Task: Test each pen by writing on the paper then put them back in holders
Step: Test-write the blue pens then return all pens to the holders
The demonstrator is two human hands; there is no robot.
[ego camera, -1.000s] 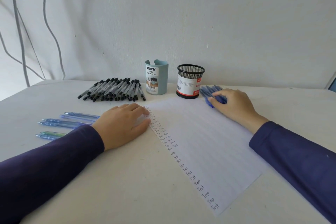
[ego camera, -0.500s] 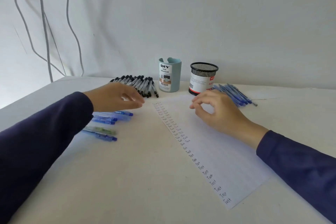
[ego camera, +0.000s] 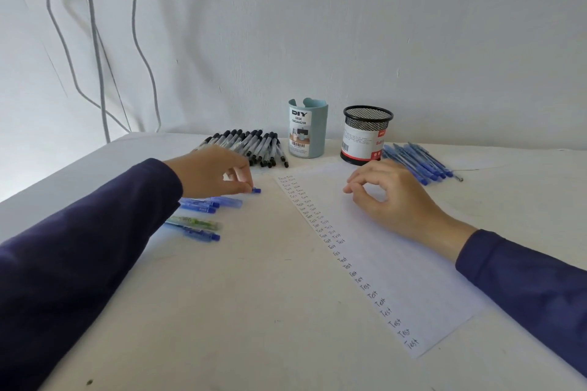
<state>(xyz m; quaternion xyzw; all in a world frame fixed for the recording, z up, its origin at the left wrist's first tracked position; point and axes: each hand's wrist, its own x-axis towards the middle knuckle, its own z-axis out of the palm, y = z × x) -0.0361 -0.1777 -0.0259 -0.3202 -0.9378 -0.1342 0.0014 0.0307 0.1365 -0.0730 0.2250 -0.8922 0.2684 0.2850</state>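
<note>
My left hand [ego camera: 212, 174] reaches over the loose blue pens [ego camera: 208, 205] left of the paper and pinches one blue pen [ego camera: 256, 190] at its end, low over the table. Loosely curled and holding nothing, my right hand [ego camera: 394, 200] rests on the lined paper [ego camera: 397, 279], which carries a column of "Test" marks. At the back stand a light blue holder [ego camera: 307, 130] and a black mesh holder [ego camera: 367, 136]. Neither holder shows any pens.
A pile of black-capped pens [ego camera: 251, 144] lies left of the light blue holder. Several blue pens [ego camera: 416, 162] lie right of the mesh holder. A green pen [ego camera: 197, 223] lies among the left group. Cables [ego camera: 95, 51] hang on the wall at left.
My left hand left the paper's edge and went to the blue pens at left, taking one by its end. My right hand drew back from the right-hand pens onto the paper.
</note>
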